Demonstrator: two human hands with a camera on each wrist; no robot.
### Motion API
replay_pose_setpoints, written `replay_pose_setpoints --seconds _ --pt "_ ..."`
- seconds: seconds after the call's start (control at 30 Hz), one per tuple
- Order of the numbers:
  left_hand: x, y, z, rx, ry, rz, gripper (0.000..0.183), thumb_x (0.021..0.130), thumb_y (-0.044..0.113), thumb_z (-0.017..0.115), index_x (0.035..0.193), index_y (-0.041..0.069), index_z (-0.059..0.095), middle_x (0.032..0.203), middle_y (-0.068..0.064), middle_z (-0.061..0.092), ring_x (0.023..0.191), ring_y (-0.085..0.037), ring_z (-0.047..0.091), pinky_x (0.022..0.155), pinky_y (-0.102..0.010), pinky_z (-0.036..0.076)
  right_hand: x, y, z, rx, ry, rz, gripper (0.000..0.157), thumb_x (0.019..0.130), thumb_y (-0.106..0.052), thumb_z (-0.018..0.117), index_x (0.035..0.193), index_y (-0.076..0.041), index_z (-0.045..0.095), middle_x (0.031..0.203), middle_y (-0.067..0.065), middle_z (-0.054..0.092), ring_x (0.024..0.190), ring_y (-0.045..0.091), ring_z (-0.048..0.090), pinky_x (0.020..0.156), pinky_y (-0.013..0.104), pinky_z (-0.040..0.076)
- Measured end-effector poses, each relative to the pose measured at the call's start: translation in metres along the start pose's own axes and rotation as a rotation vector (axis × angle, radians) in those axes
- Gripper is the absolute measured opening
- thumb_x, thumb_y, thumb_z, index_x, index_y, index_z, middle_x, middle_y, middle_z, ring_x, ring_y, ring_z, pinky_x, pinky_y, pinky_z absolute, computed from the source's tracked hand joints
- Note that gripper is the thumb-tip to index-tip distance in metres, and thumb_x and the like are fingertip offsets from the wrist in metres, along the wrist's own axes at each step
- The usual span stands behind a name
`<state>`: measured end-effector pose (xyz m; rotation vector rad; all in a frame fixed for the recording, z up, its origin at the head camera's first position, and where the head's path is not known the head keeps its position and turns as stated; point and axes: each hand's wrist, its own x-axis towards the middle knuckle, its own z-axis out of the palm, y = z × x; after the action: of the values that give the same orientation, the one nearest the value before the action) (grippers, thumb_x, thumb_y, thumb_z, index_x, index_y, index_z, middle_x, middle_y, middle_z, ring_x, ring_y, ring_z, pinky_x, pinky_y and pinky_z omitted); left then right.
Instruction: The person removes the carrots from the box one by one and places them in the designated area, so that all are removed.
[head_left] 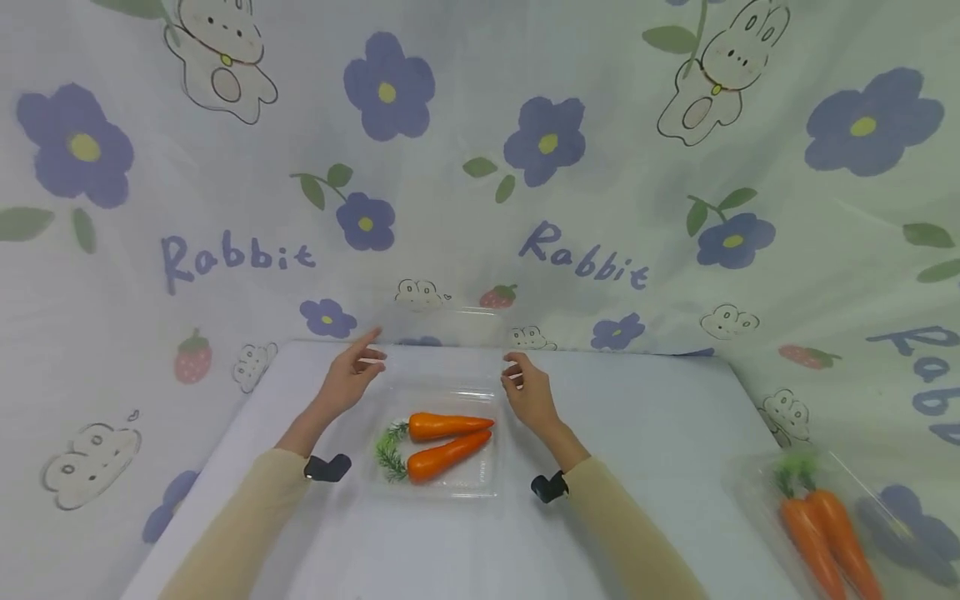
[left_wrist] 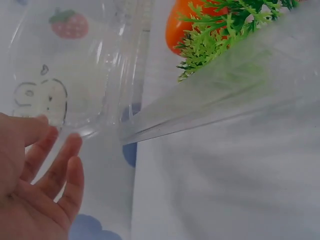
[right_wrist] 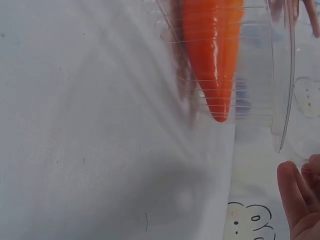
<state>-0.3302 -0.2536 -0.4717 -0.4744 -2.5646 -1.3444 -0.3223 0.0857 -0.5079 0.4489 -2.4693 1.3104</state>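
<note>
Clear plastic clamshell box is sitting on the white tabletop, just below the middle of the head view, its transparent lid standing raised along the far side. Two orange carrots are lying inside the box, their tips pointing right and their green leafy tops bunching at its left end; in the right wrist view, orange is showing through the ribbed wall at the top of the frame. The left hand is pinching the lid's left edge between thumb and index finger, the other fingers spreading loosely at the lower left of its wrist view. The right hand is bending its fingers at the lid's right edge; whether they are pinching it, I cannot tell. Black wrist devices are showing beside both wrists, and beige sleeves are running down to the bottom of the head view. At the lower right, a second clear box is holding two more carrots. Behind everything, a pale cloth is hanging, bearing purple flowers, rabbits, strawberries and "Rabbit" lettering.
</note>
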Motion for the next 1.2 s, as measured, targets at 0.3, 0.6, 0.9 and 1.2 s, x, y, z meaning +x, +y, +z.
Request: replay_pose_setpoints --seconds 0.3,0.6,0.9,1.2 --pt "0.000 -0.010 0.005 -0.015 -0.144 -0.056 0.089 0.092 -0.005 0.060 0.158 0.025 0.008 0.104 -0.022 0.055 0.085 -0.040 0.064 0.071 -0.037 0.054 0.003 0.007 0.009 0.125 0.012 0.072 0.044 0.092 0.004 0.063 0.132 -0.011 0.053 0.088 0.009 0.062 0.072 0.016 0.066 0.063 0.022 0.056" --pt "0.002 -0.019 0.008 -0.055 -0.116 -0.122 0.099 0.084 -0.006 0.070 0.158 0.023 0.010 0.108 -0.027 0.056 0.083 -0.029 0.067 0.071 -0.034 0.057 0.008 0.008 0.014 0.194 0.048 0.121 0.050 0.090 0.007 0.062 0.138 -0.003 0.052 0.086 0.009 0.061 0.067 0.016 0.064 0.062 0.023 0.056" --pt "-0.004 -0.021 0.012 -0.054 -0.127 -0.100 0.083 0.083 -0.008 0.071 0.153 0.009 0.030 0.111 -0.030 0.055 0.082 -0.028 0.067 0.067 -0.029 0.056 0.005 0.012 0.017 0.208 0.048 0.186 0.048 0.090 0.005 0.064 0.135 -0.006 0.053 0.089 0.010 0.061 0.067 0.016 0.065 0.060 0.022 0.056" --pt "-0.002 -0.019 0.009 0.039 -0.157 -0.115 0.053 0.086 -0.003 0.070 0.135 -0.004 0.053 0.117 -0.029 0.059 0.091 -0.033 0.066 0.073 -0.037 0.057 0.008 0.016 0.019 0.252 0.028 0.217 0.034 0.090 0.003 0.064 0.124 -0.001 0.062 0.092 0.010 0.060 0.070 0.018 0.066 0.063 0.025 0.057"
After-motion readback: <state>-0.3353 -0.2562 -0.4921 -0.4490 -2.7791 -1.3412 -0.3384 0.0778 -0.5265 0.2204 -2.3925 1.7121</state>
